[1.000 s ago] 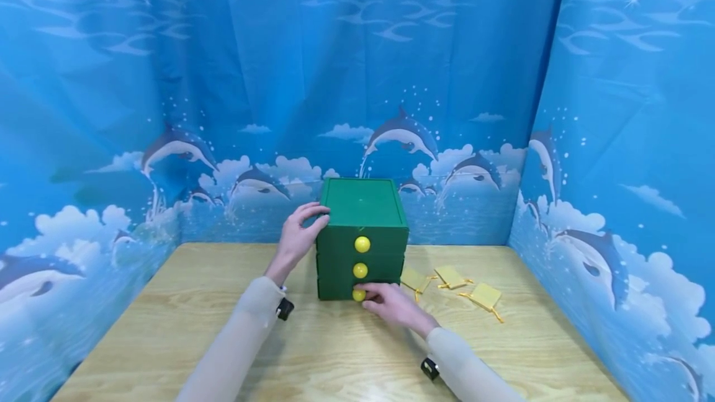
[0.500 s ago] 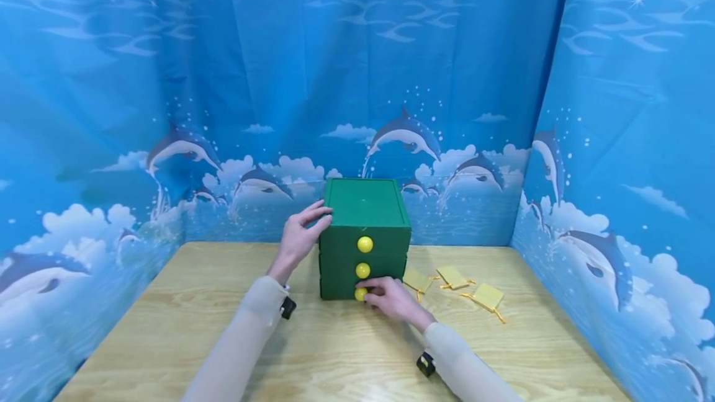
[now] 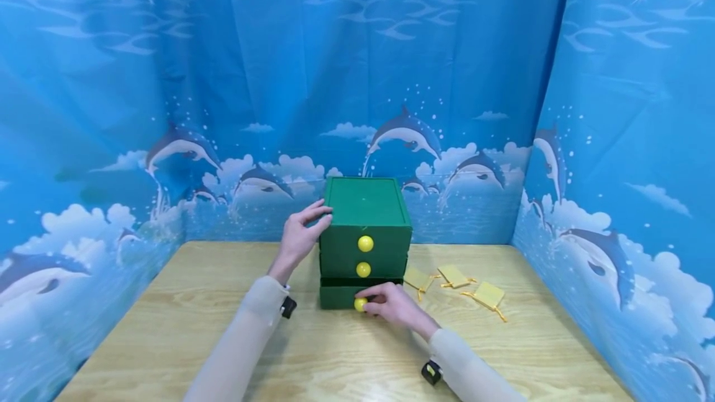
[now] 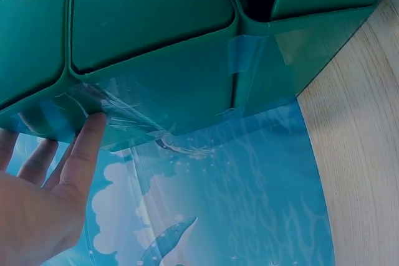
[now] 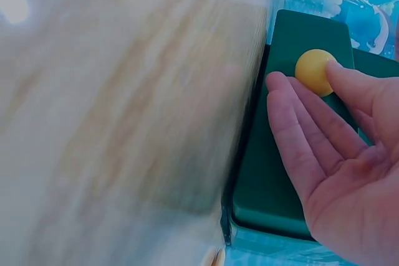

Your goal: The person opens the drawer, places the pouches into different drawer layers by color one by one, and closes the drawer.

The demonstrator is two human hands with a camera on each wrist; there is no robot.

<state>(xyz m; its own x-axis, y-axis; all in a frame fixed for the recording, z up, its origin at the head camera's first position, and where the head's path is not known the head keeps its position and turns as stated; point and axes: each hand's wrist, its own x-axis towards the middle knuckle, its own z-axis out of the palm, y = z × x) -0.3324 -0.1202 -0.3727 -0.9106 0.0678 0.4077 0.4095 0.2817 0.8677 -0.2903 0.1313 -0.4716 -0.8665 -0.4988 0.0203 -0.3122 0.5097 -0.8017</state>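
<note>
A green drawer cabinet with three drawers stands on the table, one round yellow knob on each front. The bottom drawer is pulled a short way out; the upper two are closed. My right hand pinches the bottom yellow knob between thumb and fingers. With fingers extended, my left hand rests against the cabinet's upper left side. In the left wrist view, its fingertips touch the side wall, which has clear tape on it. The drawer's inside is mostly hidden.
Several small yellow drawstring pouches lie on the wooden table to the right of the cabinet. Blue dolphin-print curtains hang behind and beside the table.
The bottom drawer has come out toward me, with my right hand moving back on its knob. My left hand has stayed against the cabinet's side.
</note>
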